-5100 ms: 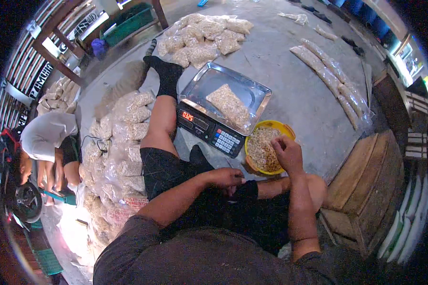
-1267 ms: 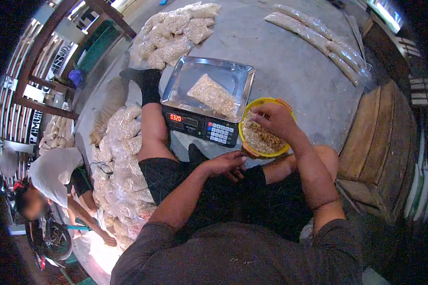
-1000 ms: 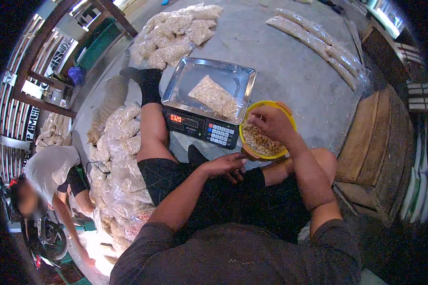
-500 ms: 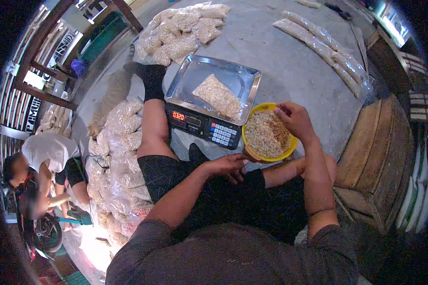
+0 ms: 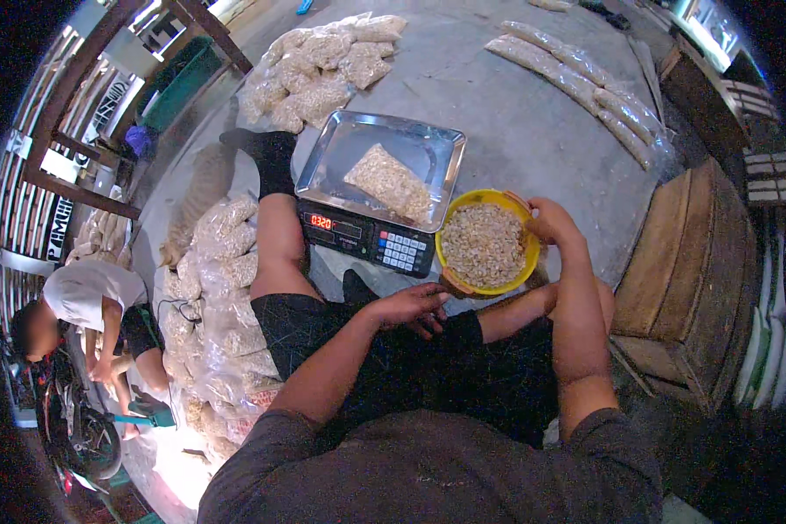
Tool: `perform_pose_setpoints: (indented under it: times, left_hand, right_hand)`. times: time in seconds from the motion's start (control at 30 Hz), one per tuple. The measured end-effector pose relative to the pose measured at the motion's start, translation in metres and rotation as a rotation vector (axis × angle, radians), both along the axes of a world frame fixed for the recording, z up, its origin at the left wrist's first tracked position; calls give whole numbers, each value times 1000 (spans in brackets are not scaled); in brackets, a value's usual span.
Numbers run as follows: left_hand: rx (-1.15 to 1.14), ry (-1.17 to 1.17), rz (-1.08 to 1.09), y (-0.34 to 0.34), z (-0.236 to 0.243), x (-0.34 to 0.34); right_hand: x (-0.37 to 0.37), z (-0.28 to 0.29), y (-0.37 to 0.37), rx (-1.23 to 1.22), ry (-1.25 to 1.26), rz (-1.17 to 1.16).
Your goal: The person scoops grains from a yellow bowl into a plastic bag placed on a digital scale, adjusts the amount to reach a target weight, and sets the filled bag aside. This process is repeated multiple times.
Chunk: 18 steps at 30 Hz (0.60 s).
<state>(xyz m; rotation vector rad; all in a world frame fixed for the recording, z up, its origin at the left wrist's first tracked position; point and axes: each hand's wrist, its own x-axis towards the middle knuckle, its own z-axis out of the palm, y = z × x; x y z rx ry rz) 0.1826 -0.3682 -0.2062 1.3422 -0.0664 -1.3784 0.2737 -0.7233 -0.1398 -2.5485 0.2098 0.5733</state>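
My right hand (image 5: pixel 548 218) grips the right rim of a yellow basin (image 5: pixel 481 244) filled with pale, small pieces of food or pellets. My left hand (image 5: pixel 415 307) hangs over my lap, just below and left of the basin, fingers loosely apart and holding nothing visible. Beside the basin stands a black digital scale (image 5: pixel 363 245) with a steel tray (image 5: pixel 437 147) on top. A clear bag of the same pale pieces (image 5: pixel 388 182) lies tilted across the tray.
Filled bags pile to my left (image 5: pixel 218 297) and ahead (image 5: pixel 319 65). Long clear bags (image 5: pixel 555 74) lie at upper right, a wooden box (image 5: pixel 681 279) at right. A cat (image 5: pixel 203 192) lies left. A co-worker (image 5: pixel 96 293) bends beside a motorbike (image 5: pixel 87 437).
My right hand has moved from inside the basin to its right rim, and the contents now look more level. The co-worker has changed position. The bag stays on the tray.
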Motion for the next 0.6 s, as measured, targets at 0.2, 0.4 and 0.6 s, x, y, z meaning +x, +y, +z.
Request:
perform_pose_setpoints:
  times: [0.2, 0.4, 0.6]
  left_hand:
    - [-47, 5, 61, 5, -4, -4]
    - [-49, -35, 12, 1, 0, -1]
    - [-34, -29, 52, 3, -1, -6]
  right_hand:
    - [8, -51, -47, -106, -177, -172]
    - [9, -82, -130, -21, -238, -406]
    - [10, -98, -147, 286, -305, -880]
